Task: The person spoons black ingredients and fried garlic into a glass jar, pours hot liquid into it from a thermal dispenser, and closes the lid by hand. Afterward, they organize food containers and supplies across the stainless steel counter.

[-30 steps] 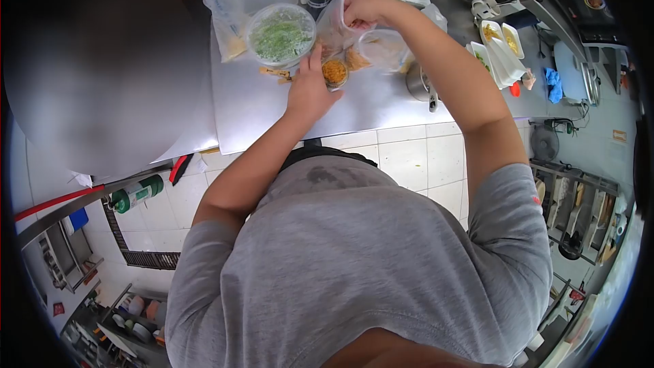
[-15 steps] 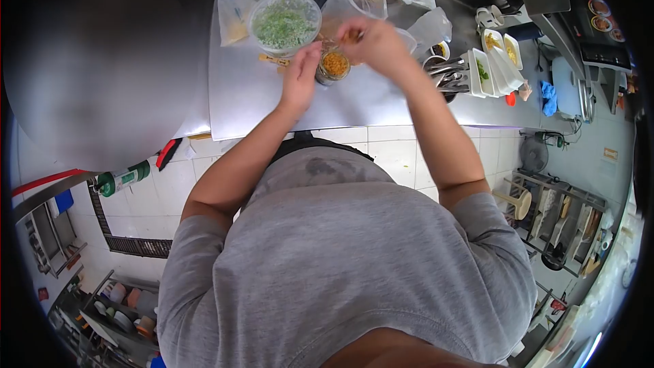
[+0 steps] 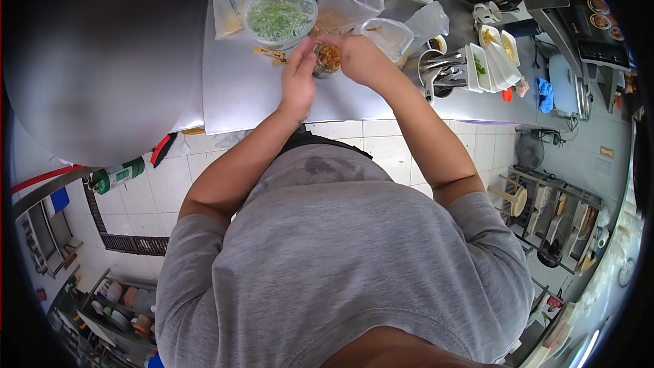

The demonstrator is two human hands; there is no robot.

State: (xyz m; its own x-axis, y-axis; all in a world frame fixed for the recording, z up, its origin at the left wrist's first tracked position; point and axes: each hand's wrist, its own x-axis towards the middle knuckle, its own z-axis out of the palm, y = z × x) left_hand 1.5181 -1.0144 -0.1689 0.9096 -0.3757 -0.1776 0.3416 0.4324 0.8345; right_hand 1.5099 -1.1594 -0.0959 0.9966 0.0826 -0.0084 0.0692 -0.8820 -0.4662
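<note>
A small glass jar point(image 3: 328, 59) filled with golden-brown crispy flakes stands at the near side of the steel worktop. My left hand point(image 3: 298, 82) is wrapped against the jar's left side, fingers pointing away from me. From the right, my right hand point(image 3: 363, 61) closes on the jar near its rim; its fingertips are partly hidden behind the jar. Just beyond my left hand is a round clear tub point(image 3: 281, 17) of chopped green herbs. Wooden clips point(image 3: 270, 54) lie beside that tub. An open plastic bag point(image 3: 351, 1) stands behind the jar.
Another bag point(image 3: 230, 7) stands at the left, and clear bags point(image 3: 428, 22) sit to the right. A metal container of spoons point(image 3: 441, 71) and several white trays point(image 3: 492, 68) are farther right. The worktop's front edge point(image 3: 272, 128) runs close to my body.
My right hand has come down and left from above the jar to its side. Larger brown flakes now show on top in the jar. My left hand has moved against the jar.
</note>
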